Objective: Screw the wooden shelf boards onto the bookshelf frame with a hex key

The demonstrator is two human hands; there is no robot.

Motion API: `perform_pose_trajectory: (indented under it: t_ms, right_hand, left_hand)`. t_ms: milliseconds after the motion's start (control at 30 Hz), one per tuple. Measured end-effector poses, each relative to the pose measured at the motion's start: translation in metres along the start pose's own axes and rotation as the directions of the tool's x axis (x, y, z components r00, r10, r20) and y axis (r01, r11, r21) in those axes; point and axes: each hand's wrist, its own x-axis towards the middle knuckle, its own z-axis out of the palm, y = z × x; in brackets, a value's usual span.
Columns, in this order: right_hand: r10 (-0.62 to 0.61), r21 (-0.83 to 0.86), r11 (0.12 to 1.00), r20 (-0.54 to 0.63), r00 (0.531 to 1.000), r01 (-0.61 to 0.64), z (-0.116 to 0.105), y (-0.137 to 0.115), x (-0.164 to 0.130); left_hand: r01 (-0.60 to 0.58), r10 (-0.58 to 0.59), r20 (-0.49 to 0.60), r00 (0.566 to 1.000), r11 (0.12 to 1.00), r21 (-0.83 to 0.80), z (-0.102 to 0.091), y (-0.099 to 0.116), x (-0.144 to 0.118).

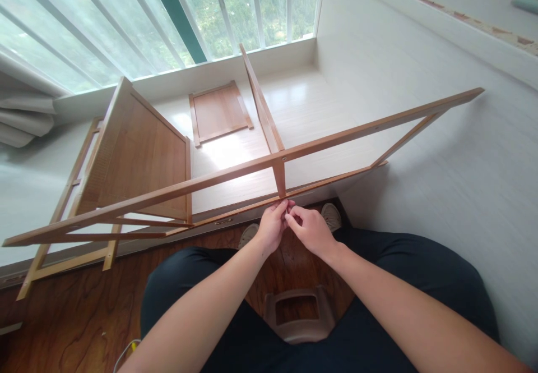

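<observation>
Both hands meet at the lower rail of a brown wooden frame [210, 172], just under its middle crosspiece. My left hand [272, 224] is closed, its thumb and fingers pinched at the rail. Close against it, my right hand [309, 228] is pinched too, with a small thin light piece between the fingertips that is too small to name. From the frame's middle a wooden shelf panel [261, 104] runs back toward the window. A screw hole shows in the upper rail above the hands.
A large wooden panel [140, 157] leans at the left beside a slatted wooden frame [69, 193]. Another flat panel [221, 114] lies on the white window ledge [294, 92]. Below me are a plastic stool [300, 328] and a dark wood floor [84, 317]. A white wall rises at the right.
</observation>
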Motion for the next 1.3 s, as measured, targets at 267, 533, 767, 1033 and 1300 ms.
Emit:
perform_pose_trajectory:
  t_ms: [267,533,767,1033,1300]
  right_hand:
    - [-0.046,-0.086,0.995,-0.022,0.999,0.044,-0.0009,-0.0010,-0.0015]
    - [-0.058,-0.094,0.994,-0.039,0.998,0.054,0.0000,-0.0010,-0.0014]
    - [-0.055,-0.107,0.993,-0.037,0.998,0.050,-0.0004,-0.0012,-0.0017]
    - [-0.060,-0.111,0.992,-0.048,0.997,0.054,0.0004,0.0000,-0.0029]
    - [-0.059,-0.105,0.993,-0.047,0.997,0.054,-0.0007,-0.0007,-0.0034]
  left_hand:
    - [0.018,-0.018,0.004,1.000,0.999,-0.030,0.0059,0.0033,-0.0042]
    - [0.009,-0.008,0.050,0.999,1.000,-0.027,0.0075,0.0041,-0.0057]
    - [0.018,-0.016,0.050,0.999,0.999,-0.031,0.0095,0.0046,-0.0067]
    - [0.014,-0.012,0.055,0.998,0.999,-0.037,0.0092,0.0033,-0.0082]
    - [0.012,-0.010,0.072,0.997,1.000,-0.028,0.0070,0.0005,-0.0053]
